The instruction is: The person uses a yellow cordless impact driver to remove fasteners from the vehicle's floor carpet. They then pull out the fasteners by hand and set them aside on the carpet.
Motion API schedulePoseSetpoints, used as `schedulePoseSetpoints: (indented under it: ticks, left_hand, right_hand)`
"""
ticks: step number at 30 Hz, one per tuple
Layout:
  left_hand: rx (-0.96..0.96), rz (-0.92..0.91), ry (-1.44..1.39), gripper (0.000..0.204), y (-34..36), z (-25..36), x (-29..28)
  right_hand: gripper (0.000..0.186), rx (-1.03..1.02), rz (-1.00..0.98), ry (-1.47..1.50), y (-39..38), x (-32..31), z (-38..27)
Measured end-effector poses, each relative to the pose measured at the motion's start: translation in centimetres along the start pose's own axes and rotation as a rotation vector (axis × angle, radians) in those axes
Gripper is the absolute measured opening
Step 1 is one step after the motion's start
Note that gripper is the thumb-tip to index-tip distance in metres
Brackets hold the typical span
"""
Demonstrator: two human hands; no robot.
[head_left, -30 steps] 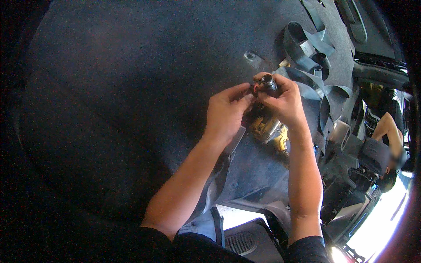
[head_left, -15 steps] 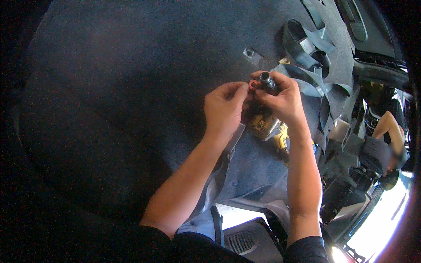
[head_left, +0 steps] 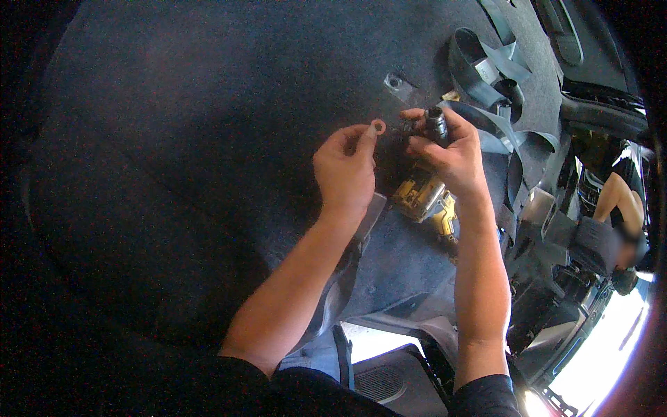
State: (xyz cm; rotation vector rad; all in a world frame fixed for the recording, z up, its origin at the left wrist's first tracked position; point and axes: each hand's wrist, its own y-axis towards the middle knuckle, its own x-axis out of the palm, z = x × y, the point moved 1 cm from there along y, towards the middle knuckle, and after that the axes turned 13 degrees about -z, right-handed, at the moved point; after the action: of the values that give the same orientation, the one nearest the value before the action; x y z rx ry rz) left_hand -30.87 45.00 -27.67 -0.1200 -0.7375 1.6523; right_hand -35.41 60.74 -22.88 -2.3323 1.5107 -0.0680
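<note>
A small reddish ring (head_left: 379, 126) with a dark centre is pinched between the thumb and finger of my left hand (head_left: 345, 167). My right hand (head_left: 453, 149) is closed around a dark cylindrical socket (head_left: 435, 121), its open end facing up. Something small and dark shows at the fingertips of that hand, too blurred to name. Below the right hand lies a yellow and black power tool (head_left: 420, 198), partly covered by the hand and forearm. The two hands are apart, with a gap between the ring and the socket.
Dark carpet (head_left: 208, 104) spreads under and beyond my hands. A metal bracket with a hole (head_left: 394, 82) lies past them. Loose grey seat-belt webbing (head_left: 472, 66) is heaped at the far right. A person (head_left: 615, 222) is at the right, beyond some interior trim.
My left hand has drawn away to the left with the reddish ring, which was beside the socket. The right hand has shifted slightly right, still holding the socket.
</note>
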Motion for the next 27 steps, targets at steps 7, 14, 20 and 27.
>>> schedulePoseSetpoints:
  ticks: [7,14,20,27]
  left_hand:
    - [0.147,-0.033,0.239,0.010,0.1,-1.2,0.4]
    - [0.007,-0.135,-0.055,0.018,-0.3,-0.5,0.7]
    - [-0.185,-0.246,-0.206,0.030,-0.9,0.6,0.5]
    - [-0.226,-0.271,-0.185,0.033,-1.0,1.5,0.4]
  right_hand:
    - [0.021,-0.006,-0.057,0.058,0.2,-0.3,0.1]
    - [0.024,0.013,-0.075,0.045,0.2,-0.2,0.1]
    - [0.023,0.027,-0.073,0.014,0.2,-0.3,0.1]
    - [0.021,-0.037,-0.039,-0.068,0.1,0.1,0.3]
